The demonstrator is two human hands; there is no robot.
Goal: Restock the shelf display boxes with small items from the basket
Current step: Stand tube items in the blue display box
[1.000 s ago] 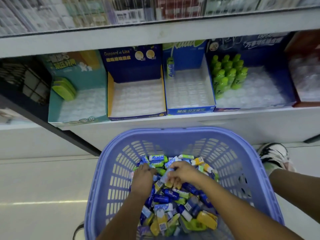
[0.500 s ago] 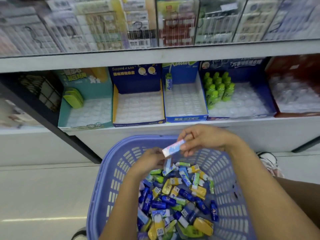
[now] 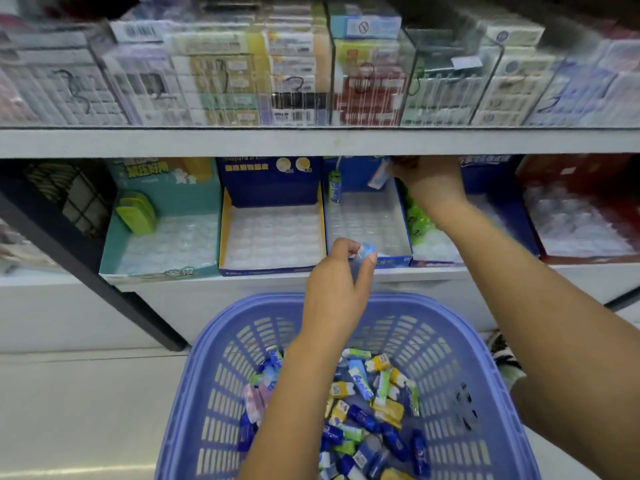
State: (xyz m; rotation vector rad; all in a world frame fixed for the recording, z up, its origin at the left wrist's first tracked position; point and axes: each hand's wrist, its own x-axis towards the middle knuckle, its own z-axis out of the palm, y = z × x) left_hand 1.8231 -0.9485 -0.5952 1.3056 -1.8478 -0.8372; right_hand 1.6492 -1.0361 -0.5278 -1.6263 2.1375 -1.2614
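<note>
Few slots filled: blue cardboard display box (image 3: 367, 225) on shelf (image 3: 207, 142) holds one upright pack (image 3: 335, 187), rest bare. At box back, right hand (image 3: 429, 183) fingers (image 3: 403, 172) pinch pale blue pack (image 3: 377, 174). Over box front, left hand (image 3: 336, 292) fingers (image 3: 343, 245) pinch second blue pack (image 3: 365, 250). Lilac plastic basket (image 3: 485, 341) heaped; most restocking left.

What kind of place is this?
Probably a small shop: a white metal shelf holds clear plastic cases of stacked boxed goods, printed cardboard display boxes sit underneath, and a purple plastic basket carries small colourful packets for restocking.
</note>
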